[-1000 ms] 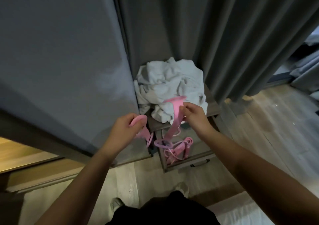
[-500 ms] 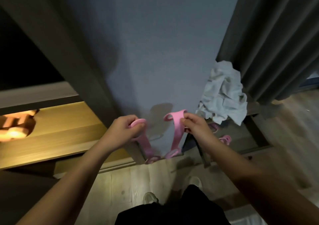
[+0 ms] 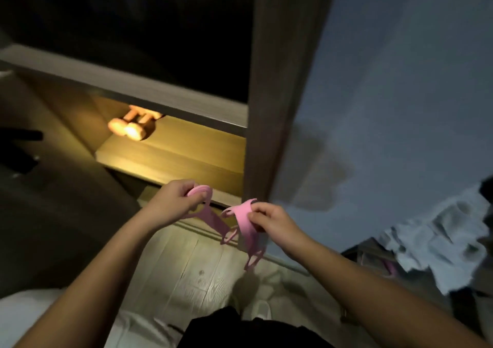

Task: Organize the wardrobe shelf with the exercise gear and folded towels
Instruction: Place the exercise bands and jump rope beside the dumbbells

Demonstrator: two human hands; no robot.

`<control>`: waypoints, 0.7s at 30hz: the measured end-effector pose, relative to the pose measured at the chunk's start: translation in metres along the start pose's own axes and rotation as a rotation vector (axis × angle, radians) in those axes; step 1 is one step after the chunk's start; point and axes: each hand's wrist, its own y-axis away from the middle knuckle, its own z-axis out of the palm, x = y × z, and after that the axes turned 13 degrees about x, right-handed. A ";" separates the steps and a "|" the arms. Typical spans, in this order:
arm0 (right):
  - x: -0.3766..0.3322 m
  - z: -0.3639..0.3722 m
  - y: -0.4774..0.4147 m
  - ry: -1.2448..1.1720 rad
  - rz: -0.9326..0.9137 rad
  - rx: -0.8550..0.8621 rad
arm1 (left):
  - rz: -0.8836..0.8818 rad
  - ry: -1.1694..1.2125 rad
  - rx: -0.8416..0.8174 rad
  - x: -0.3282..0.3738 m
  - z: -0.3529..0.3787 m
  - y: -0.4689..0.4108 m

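You hold 1 pink band (image 3: 213,220) between both hands: your left hand (image 3: 173,203) is curled round 1 end and your right hand (image 3: 272,222) pinches the other, so both are grasping and neither is free. The band runs left to right between the grips, with its slack drooping below them in 2 strands. The lit shelf (image 3: 170,158) lies ahead of the grip and above it, to the left. Your left hand is the nearer one, just in front of the shelf's edge. I'd judge that end goes in first. On the shelf sit what look like 2 dumbbells (image 3: 132,128), blurred. 1 rumpled heap of towels (image 3: 440,241) lies well apart, to the right of your right hand.
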 end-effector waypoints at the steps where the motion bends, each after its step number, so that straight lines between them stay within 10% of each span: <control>1: -0.003 0.011 -0.005 0.011 -0.003 -0.037 | -0.024 0.000 0.025 -0.008 -0.008 0.002; 21: -0.074 0.238 -0.138 0.090 0.024 -0.179 | -0.356 0.120 0.060 -0.163 -0.167 -0.098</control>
